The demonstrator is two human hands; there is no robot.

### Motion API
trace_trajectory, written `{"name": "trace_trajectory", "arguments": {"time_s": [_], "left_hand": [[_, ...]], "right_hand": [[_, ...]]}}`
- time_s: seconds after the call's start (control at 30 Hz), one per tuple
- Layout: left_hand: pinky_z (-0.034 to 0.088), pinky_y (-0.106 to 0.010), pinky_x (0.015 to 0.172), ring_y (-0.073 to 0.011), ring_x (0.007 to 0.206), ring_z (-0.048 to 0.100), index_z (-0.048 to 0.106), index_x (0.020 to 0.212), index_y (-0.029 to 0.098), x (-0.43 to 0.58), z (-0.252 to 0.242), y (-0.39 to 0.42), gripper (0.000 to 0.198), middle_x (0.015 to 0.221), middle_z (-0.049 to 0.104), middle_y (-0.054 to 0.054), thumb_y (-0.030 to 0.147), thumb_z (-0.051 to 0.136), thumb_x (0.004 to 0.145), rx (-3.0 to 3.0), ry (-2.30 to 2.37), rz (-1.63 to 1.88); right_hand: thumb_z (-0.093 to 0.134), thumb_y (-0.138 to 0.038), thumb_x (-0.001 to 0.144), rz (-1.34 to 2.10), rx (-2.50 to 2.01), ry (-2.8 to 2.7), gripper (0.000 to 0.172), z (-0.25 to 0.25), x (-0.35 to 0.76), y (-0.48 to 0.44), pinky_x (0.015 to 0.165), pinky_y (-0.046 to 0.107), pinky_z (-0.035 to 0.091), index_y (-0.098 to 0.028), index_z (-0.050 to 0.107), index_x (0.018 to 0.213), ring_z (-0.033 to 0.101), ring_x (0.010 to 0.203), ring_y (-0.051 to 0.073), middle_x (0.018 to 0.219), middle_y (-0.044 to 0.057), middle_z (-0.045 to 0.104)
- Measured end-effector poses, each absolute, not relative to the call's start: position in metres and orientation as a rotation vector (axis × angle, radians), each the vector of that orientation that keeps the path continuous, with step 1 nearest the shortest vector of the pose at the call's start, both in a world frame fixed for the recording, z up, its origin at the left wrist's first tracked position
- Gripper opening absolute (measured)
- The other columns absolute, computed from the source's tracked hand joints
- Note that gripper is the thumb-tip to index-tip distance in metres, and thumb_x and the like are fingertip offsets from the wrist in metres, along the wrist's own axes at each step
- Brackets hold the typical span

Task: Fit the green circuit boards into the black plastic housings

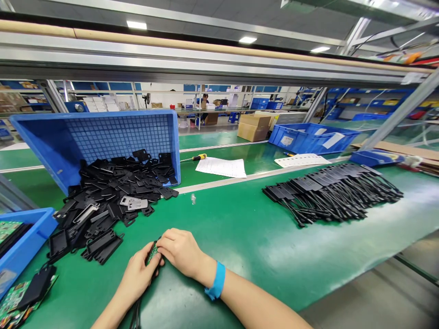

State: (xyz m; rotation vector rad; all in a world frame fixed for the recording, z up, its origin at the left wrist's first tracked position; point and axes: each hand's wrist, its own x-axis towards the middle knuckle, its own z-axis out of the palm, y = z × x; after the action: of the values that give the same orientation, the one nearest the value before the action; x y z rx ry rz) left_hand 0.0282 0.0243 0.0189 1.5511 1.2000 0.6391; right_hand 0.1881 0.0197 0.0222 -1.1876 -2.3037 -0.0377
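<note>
A small green board [152, 254], seated in a dark case that is partly hidden by the fingers, is held low over the surface [236, 219], near its close edge. By the left grip [141, 268] it is clasped, the fingers closed around the case and the thumb laid along it. The right grip [180, 252] is nearly closed as well, its thumb and fingertips brought against the upper end of the board. A blue band [216, 281] is worn on the right wrist. Below the left grip, black cables [136, 314] are seen.

To the left, a blue bin [130, 117] is tipped on its side, and black covers [113, 183] are spilled from it in a heap; among them a few are turned with a paler face up. Nearer, more boards [9, 230] are kept in a blue tray [36, 251].

Beyond the hands, a sheet [221, 167] is laid flat, with a yellow-handled screwdriver [199, 157] set just beside it. On the right, cabled units [329, 189] are ranged in a long, overlapping row. Behind them, a second blue bin [310, 138] and a carton [254, 128] are placed.
</note>
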Motion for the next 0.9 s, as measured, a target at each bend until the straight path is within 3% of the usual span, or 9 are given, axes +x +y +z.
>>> {"name": "trace_trajectory", "arguments": {"time_s": [0.23, 0.47, 0.57, 0.7, 0.8, 0.9], "left_hand": [[0.030, -0.021, 0.037, -0.0149, 0.044, 0.052, 0.057, 0.085, 0.019, 0.028, 0.018, 0.023, 0.030, 0.061, 0.063, 0.000, 0.047, 0.057, 0.073, 1.615, 1.227, 0.644], [0.039, -0.022, 0.047, -0.0151, 0.048, 0.054, 0.058, 0.087, 0.018, 0.027, 0.014, 0.025, 0.027, 0.062, 0.064, -0.001, 0.043, 0.054, 0.077, 1.731, 1.203, 0.626], [0.038, -0.021, 0.041, -0.0129, 0.045, 0.051, 0.056, 0.088, 0.018, 0.026, 0.012, 0.026, 0.030, 0.063, 0.063, -0.001, 0.046, 0.054, 0.077, 1.686, 1.179, 0.611], [0.034, -0.019, 0.033, -0.0095, 0.039, 0.046, 0.053, 0.087, 0.017, 0.026, 0.013, 0.028, 0.041, 0.064, 0.059, 0.001, 0.055, 0.058, 0.073, 1.443, 1.145, 0.694], [0.041, -0.019, 0.038, -0.0118, 0.051, 0.054, 0.054, 0.090, 0.016, 0.025, 0.020, 0.029, 0.045, 0.067, 0.058, 0.000, 0.055, 0.065, 0.069, 1.187, 1.087, 0.831], [0.049, -0.020, 0.051, -0.0145, 0.067, 0.061, 0.056, 0.102, 0.015, 0.023, 0.026, 0.028, 0.049, 0.076, 0.062, -0.003, 0.044, 0.073, 0.066, 0.970, 1.034, 0.924]], "right_hand": [[0.062, -0.020, 0.088, 0.051, -1.195, -2.248, 0.004, 0.018, 0.189, 0.022, 0.067, 0.024, 0.043, -0.018, 0.065, 0.087, 0.057, 0.076, 0.015, 0.082, 0.001, 0.063], [0.055, -0.017, 0.091, -0.094, -1.236, -2.405, 0.010, 0.023, 0.189, 0.024, 0.060, 0.025, 0.041, -0.016, 0.062, 0.083, 0.054, 0.075, 0.017, 0.081, 0.003, 0.059], [0.051, -0.015, 0.092, -0.099, -1.255, -2.432, 0.011, 0.025, 0.186, 0.021, 0.060, 0.026, 0.041, -0.015, 0.059, 0.084, 0.053, 0.078, 0.019, 0.084, 0.005, 0.059], [0.052, -0.012, 0.091, 0.225, -1.336, -2.254, 0.006, 0.028, 0.186, 0.028, 0.068, 0.022, 0.043, -0.016, 0.055, 0.089, 0.055, 0.080, 0.014, 0.088, 0.002, 0.059], [0.049, -0.012, 0.094, 0.291, -1.646, -2.120, 0.010, 0.032, 0.201, 0.051, 0.075, 0.018, 0.043, -0.016, 0.056, 0.090, 0.057, 0.084, 0.012, 0.090, 0.001, 0.061], [0.042, -0.011, 0.094, 0.176, -1.915, -2.014, 0.016, 0.034, 0.232, 0.081, 0.078, 0.025, 0.043, -0.012, 0.059, 0.093, 0.058, 0.089, 0.018, 0.095, 0.010, 0.062]]}}
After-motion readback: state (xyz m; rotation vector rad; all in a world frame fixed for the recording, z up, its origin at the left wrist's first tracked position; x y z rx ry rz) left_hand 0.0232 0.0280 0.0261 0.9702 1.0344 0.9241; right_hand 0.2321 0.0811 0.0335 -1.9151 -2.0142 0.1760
